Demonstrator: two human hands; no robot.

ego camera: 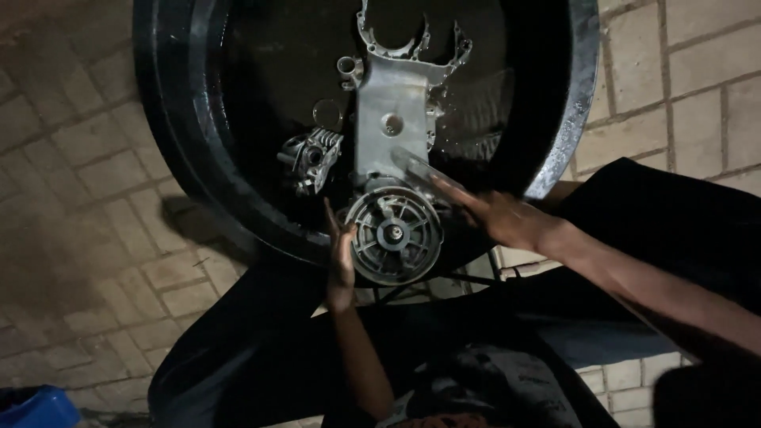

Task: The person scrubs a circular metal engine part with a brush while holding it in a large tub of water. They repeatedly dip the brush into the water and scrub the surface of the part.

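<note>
1. A metal casing (394, 119) lies in a big black tub (182, 158) of dark liquid, its round finned end (394, 232) nearest the person.
2. Left hand (341, 257) — fingers straight and together, flat against the round end's left rim.
3. Right hand (495, 214) reaches in from the right, gripping a blurred brush-like tool (420, 168) over the casing.
4. A smaller finned part (311, 158) sits just left of the casing; brick paving (79, 198) all around.

**Both hands out, fingers extended**

The left hand (341, 257) stands edge-on, palm turned inward, fingers straight and pointing away from the body, forearm rising from below. The right hand (495, 215) reaches in from the right, fingers stretched leftward and blurred, forearm bare.
</note>
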